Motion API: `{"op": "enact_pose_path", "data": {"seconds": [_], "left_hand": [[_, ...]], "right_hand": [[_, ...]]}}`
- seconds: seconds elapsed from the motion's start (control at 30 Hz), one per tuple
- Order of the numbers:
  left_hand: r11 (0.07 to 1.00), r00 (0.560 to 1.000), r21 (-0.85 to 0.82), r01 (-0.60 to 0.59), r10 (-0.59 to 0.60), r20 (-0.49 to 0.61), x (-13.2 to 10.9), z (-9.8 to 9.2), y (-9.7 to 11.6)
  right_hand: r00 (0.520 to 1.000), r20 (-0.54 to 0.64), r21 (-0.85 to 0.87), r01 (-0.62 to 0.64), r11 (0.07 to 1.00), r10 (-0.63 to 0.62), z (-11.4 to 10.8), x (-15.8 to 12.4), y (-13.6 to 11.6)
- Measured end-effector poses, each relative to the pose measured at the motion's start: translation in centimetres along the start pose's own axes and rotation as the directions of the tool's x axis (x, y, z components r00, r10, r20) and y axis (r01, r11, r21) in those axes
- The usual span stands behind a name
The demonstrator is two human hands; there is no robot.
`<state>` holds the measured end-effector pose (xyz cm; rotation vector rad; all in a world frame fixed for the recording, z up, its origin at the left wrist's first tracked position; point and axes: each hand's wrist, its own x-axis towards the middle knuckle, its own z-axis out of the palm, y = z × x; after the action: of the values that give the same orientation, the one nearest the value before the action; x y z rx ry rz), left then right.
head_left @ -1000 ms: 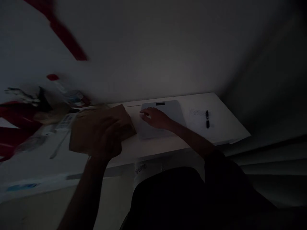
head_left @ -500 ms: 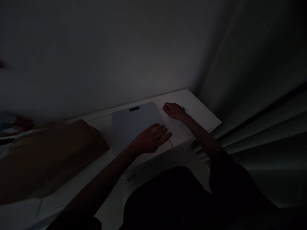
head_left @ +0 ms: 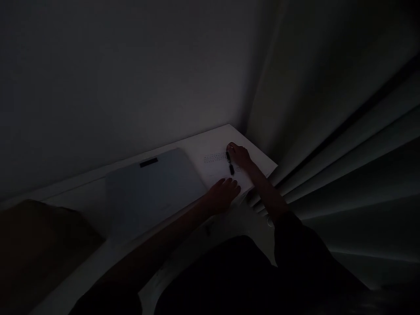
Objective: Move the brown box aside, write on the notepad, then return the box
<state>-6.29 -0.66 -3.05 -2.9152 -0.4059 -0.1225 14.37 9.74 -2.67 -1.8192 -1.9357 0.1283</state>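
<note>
Light: very dim; only rough outlines readable.
Right hand (head_left: pixel 241 156): at the far right of the worktop (head_left: pixel 98 192), resting on the sheet of paper (head_left: pixel 216 168), fingertips at the top end of the black pen (head_left: pixel 230 162); fingers curled around the pen, though too dark to tell whether truly gripped or only touched.
Black pen: lying on the sheet of paper, slanted, upper end under the right hand, lower end free.
Left hand (head_left: pixel 225 194): palm down, fingers loosely spread, nothing held; laid on the near edge of the sheet of paper, just near of the pen.
Sheet of paper: white, flat in the far right corner of the worktop, faint rows of print left of the pen.
Flat pale slab (head_left: pixel 154 192): left of the paper, lying flat, small dark window (head_left: pixel 148 162) at its far edge.
Brown shape (head_left: pixel 36 236): far left, near side, too dark to identify.
Wall (head_left: pixel 131 78): plain, behind the worktop.
Pleated surface (head_left: pixel 344 153): right of the worktop.
</note>
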Motion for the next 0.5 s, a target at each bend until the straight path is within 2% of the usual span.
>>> {"op": "enact_pose_path", "data": {"seconds": [0.13, 0.27, 0.4, 0.5], "left_hand": [[0.989, 0.996, -0.125, 0.083, -0.077, 0.053, 0.24, -0.32, 0.22], [0.971, 0.991, -0.209, 0.118, -0.103, 0.08, 0.2, -0.63, 0.33], [0.958, 0.99, -0.254, 0.131, -0.111, 0.092, 0.25, -0.65, 0.29], [0.954, 0.989, -0.268, 0.131, -0.108, 0.096, 0.24, -0.53, 0.23]], "right_hand": [[0.995, 0.091, -0.06, 0.05, 0.997, -0.044, 0.13, -0.15, 0.13], [0.987, 0.15, -0.136, 0.078, 0.988, -0.058, 0.28, -0.08, 0.07], [0.989, 0.107, -0.125, 0.113, 0.986, -0.099, 0.31, -0.04, 0.16], [0.99, 0.006, -0.075, 0.14, 0.987, -0.14, 0.08, -0.21, 0.47]]}}
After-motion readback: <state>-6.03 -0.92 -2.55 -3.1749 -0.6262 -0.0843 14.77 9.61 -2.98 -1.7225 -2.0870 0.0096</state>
